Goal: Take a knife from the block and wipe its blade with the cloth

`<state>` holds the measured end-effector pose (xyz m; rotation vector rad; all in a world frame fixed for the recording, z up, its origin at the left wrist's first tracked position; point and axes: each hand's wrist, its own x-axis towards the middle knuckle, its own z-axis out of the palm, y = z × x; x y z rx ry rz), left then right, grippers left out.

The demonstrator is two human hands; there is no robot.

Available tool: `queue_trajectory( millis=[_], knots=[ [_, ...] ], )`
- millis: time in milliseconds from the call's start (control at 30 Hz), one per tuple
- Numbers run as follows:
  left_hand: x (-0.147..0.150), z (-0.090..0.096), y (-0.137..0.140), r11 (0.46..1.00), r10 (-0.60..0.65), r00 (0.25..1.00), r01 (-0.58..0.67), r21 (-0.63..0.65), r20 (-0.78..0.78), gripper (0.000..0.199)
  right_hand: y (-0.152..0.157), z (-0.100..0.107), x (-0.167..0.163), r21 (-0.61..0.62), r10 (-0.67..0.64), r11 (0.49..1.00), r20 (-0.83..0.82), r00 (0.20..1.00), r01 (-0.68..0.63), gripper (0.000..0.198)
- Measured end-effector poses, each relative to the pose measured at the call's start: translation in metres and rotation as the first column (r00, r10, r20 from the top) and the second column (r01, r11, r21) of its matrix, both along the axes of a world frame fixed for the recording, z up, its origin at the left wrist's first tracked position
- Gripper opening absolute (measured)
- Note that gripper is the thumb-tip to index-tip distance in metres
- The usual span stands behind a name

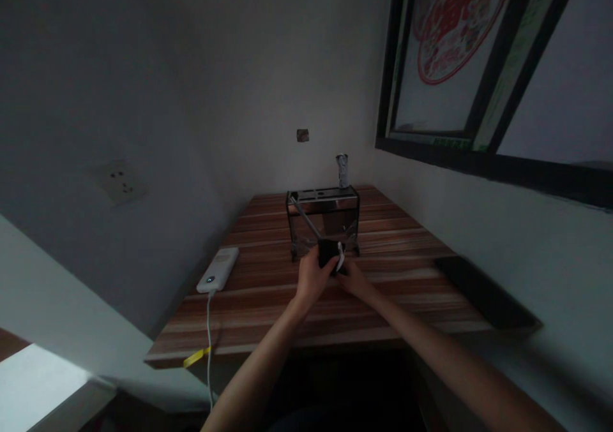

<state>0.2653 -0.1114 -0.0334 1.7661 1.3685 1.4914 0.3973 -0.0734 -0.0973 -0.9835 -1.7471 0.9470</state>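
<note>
At the middle of the table, my left hand (313, 272) and my right hand (353, 277) close in from both sides on a small black object (327, 251). A white strip (340, 254) runs along its right side. From the black object a thin grey rod (306, 218) slants up and left to the top of a small dark metal rack (330, 194); whether the two are joined I cannot tell. The rack stands just beyond my hands. At its back right is a silvery patterned piece, flared at the top (343, 171). My fingertips are partly hidden.
A white power bank (219, 269) with a white cable (209, 330) and yellow tag (196, 357) lies at the left of the wood-grain table (258, 298). At the right edge lies a dark flat panel (483, 291). Walls flank the table; a socket (117, 182) is on the left.
</note>
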Motion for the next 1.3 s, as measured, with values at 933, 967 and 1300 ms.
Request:
queue_trajectory(
  millis=[933, 967, 1300],
  knots=[
    [-0.041, 0.077, 0.011, 0.991, 0.030, 0.989, -0.047, 0.123, 0.143, 0.031, -0.010, 0.013, -0.004, -0.203, 0.067, 0.977, 0.029, 0.997, -0.060, 0.041],
    [-0.043, 0.081, 0.012, 0.990, 0.034, 0.989, -0.054, 0.134, 0.147, 0.032, -0.010, 0.014, -0.004, -0.213, 0.066, 0.975, 0.024, 0.998, -0.060, 0.042],
    [-0.063, 0.122, 0.021, 0.957, 0.049, 0.978, -0.105, 0.272, 0.205, 0.029, -0.009, 0.010, -0.004, -0.219, 0.043, 0.975, 0.043, 0.998, -0.032, 0.044]
  ],
)
